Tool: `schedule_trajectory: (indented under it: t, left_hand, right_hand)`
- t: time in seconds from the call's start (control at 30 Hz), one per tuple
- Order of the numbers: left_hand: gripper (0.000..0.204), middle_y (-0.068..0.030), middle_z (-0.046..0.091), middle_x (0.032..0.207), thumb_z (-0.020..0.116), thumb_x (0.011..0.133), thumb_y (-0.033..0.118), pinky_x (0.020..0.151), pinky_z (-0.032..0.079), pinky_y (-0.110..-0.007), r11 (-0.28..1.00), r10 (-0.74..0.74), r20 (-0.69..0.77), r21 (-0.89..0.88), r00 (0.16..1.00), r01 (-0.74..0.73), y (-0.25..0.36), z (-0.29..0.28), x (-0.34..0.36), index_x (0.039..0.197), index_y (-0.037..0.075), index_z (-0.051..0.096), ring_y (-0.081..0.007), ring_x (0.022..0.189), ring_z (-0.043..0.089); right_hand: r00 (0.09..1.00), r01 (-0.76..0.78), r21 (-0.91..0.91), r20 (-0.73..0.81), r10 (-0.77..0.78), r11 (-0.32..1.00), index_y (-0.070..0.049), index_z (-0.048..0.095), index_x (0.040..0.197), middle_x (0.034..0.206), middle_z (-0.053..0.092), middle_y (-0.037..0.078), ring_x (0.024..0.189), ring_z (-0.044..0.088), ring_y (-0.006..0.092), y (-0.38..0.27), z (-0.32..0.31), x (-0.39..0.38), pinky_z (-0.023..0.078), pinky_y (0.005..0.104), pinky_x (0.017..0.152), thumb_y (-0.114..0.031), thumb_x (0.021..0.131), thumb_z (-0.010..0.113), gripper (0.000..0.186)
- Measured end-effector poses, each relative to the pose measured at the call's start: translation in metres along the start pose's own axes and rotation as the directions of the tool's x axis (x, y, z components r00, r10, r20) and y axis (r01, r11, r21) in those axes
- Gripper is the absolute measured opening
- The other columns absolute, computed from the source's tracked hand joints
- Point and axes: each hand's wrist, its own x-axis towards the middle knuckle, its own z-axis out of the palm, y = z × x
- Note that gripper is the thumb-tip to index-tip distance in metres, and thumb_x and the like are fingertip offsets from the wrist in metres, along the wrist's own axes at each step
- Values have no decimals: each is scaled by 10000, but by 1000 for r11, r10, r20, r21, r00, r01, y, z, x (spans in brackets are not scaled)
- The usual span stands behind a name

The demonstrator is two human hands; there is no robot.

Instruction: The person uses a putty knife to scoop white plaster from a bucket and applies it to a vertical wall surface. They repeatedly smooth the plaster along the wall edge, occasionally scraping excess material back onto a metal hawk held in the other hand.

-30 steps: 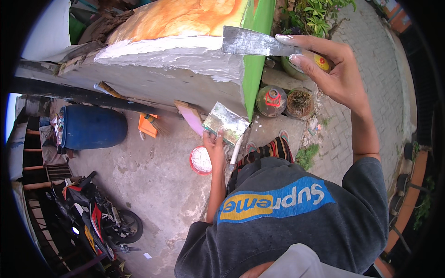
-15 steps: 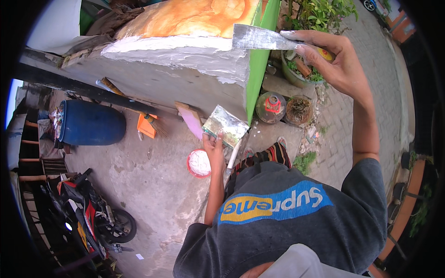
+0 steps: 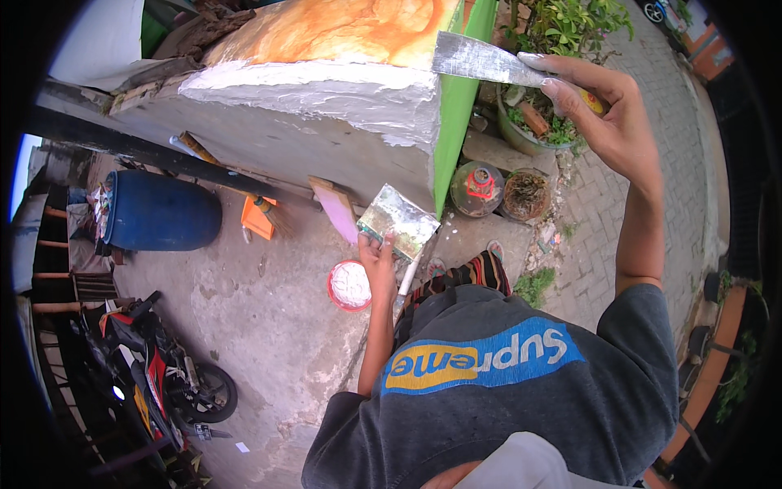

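Note:
My right hand [image 3: 623,122] is closed on a putty knife [image 3: 489,63], thumb and fingers pinching its wide, smeared metal blade. The blade's end meets the corner of a low wall [image 3: 301,134], where the grey front joins a green side [image 3: 453,130]. Rough white putty [image 3: 326,85] coats the upper edge of the front, under an orange-stained top [image 3: 334,37]. Lower down, my left hand [image 3: 377,259] grips a flat, putty-smeared board [image 3: 399,220] by its near edge. White residue marks my right fingertips.
A red-rimmed tub [image 3: 335,301] of white putty stands on the concrete by my left forearm. Potted plants [image 3: 529,145] and a round container [image 3: 472,200] flank the green side. Leftward are a blue barrel [image 3: 167,212], an orange dustpan [image 3: 259,218], a broom [image 3: 277,216] and a motorcycle [image 3: 159,375].
My right hand and the putty knife have shifted right and slightly up, so the blade now overlaps less of the wall's front. My left hand and the board stay nearly still.

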Motion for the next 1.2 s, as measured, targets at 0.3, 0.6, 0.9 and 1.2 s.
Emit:
schedule_trajectory:
  t: [0.3,0.6,0.9,1.2]
  left_hand:
    - [312,-88,611,1076,575,935,91,631,456,-218,1000,-6,46,-11,999,6,1,-1,4,1204,24,433,-92,864,573]
    - [351,-97,607,1098,574,934,84,653,475,-230,1000,-12,14,-13,1000,12,-4,-1,3,1245,22,422,-98,894,575]
    - [366,-93,615,1104,578,929,75,664,470,-229,998,-9,14,-57,1000,10,-6,-1,4,1258,28,424,-100,904,581]
    - [356,-87,621,1087,581,930,87,658,474,-229,999,-12,26,-50,1000,14,-5,-2,4,1247,27,429,-97,880,584]
  right_hand:
    - [1000,-16,-11,12,16,1000,25,645,1150,926,693,81,842,578,73,-15,10,5,477,257,759,-138,933,586,277]
    - [998,-25,-107,59,32,994,-1,678,1082,933,716,122,830,657,131,-27,-3,16,501,287,786,-155,896,602,253]
    - [998,48,-39,-49,-49,998,1,683,1061,896,712,140,786,679,176,-17,0,16,508,288,765,-174,880,623,258]
    - [989,-68,139,-120,84,988,8,625,1183,778,637,20,690,536,47,-13,14,-10,425,204,576,-141,936,577,292]
